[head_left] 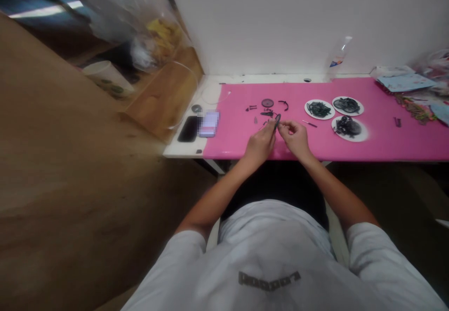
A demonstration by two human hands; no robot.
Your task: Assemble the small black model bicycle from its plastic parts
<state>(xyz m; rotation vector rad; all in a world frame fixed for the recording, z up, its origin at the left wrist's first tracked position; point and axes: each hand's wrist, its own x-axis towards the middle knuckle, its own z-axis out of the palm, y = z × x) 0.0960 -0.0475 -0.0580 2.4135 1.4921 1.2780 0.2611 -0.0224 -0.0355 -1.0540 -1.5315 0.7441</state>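
While our left hand (261, 143) grips a small dark part (278, 119) between thumb and fingers, our right hand (296, 139) sits at the part's right side with thumb and fingers bent close together; we cannot tell whether they pinch it or only touch it. We hold the part tilted at the left fingertips, over the pink mat (386, 146). Just beyond the left fingers we see some small black pieces (268, 113), and past those a dark disc (267, 103), with a curved strip (286, 106) to its right. Out to the left of the fingers lie a few little pins (252, 107). Near our right fingers, on their right, lies a screwdriver (310, 124); farther that way stand three white plates (364, 135) bearing black parts (319, 109). A bottle (336, 62) stands well beyond the right fingers. Well to the left of our left fingers rests a black phone (187, 129).
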